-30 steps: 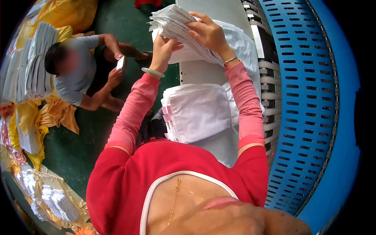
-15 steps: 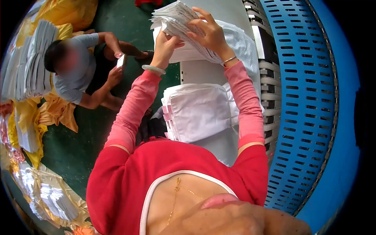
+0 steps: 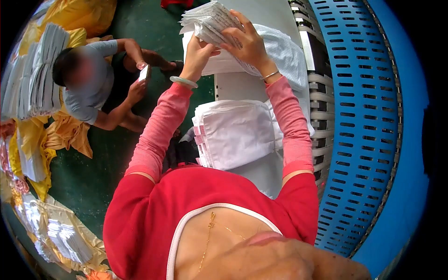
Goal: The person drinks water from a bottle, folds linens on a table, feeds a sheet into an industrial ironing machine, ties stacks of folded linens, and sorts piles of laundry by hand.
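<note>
Up at the top centre I hold a bundle of folded white cloth (image 3: 210, 21) with thin grey printed lines, its many layers showing at the left end. My left hand (image 3: 199, 57) is closed on its lower left side, thumb against the layers. My right hand (image 3: 249, 43) grips the right side, fingers bent over the front face. Below both hands lies white textured cloth (image 3: 280, 51), spread on the grey table. Nearer my body sits a pile of folded white cloth (image 3: 238, 133) with pink labels along its left edge.
A blue slotted plastic panel (image 3: 361, 116) runs along the right, beside a metal-and-white rack edge (image 3: 321, 100). At left a seated person (image 3: 91, 84) holds a phone (image 3: 143, 73). Stacks of white cloth (image 3: 37, 74) and yellow bags (image 3: 79, 18) line the far left of the green floor (image 3: 74, 186).
My right hand has shifted slightly left, and the bundle's lower right end, which stretched past it before, now looks shorter. My left hand has hardly moved.
</note>
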Tool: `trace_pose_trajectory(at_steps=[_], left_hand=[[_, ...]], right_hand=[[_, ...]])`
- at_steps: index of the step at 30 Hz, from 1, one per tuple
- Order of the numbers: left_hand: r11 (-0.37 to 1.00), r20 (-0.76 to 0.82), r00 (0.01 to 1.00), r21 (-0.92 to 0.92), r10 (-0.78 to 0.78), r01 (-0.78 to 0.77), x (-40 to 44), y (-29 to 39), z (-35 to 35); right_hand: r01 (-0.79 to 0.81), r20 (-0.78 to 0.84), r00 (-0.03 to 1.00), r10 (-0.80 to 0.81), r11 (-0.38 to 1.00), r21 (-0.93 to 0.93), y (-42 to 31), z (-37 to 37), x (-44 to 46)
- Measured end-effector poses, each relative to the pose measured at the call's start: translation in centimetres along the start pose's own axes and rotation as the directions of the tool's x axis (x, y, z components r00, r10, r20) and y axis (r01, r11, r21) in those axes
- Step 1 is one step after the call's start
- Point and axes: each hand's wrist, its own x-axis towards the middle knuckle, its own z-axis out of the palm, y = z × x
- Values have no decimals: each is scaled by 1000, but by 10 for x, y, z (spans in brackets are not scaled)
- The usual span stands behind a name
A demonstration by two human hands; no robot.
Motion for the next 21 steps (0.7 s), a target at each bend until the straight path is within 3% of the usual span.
trace_pose_trajectory(at_steps=[5, 8, 11, 14, 15, 17, 19, 21], left_hand=[[999, 9, 1000, -46, -10, 10, 2, -4, 0], [1000, 5, 1000, 4, -15, 15, 6, -3, 2], [999, 106, 994, 13, 33, -34, 7, 1, -1], [990, 52, 996, -119, -70, 76, 1, 6, -5], [971, -30, 981, -148, -194, 187, -1, 12, -5], [856, -29, 941, -425, -337, 294, -9, 24, -23], [693, 181, 895, -578, -407, 431, -3, 11, -53], [707, -24, 820, -522, -572, 477, -12, 18, -53]], right_hand=[[-62, -30, 998, 63, 996, 59, 5, 6, -4], [66, -18, 998, -67, 996, -66, 0, 4, -3], [32, -25, 999, -33, 999, -23, -11, 1, -1], [-58, -58, 996, 62, 996, 66, -6, 7, -12], [-92, -44, 994, 100, 985, 149, -7, 7, -16], [-158, -18, 985, 171, 939, 305, -15, 0, -27], [-223, -3, 973, 230, 948, 225, -15, -5, -53], [-545, -54, 827, 560, 822, 166, -12, -15, -97]])
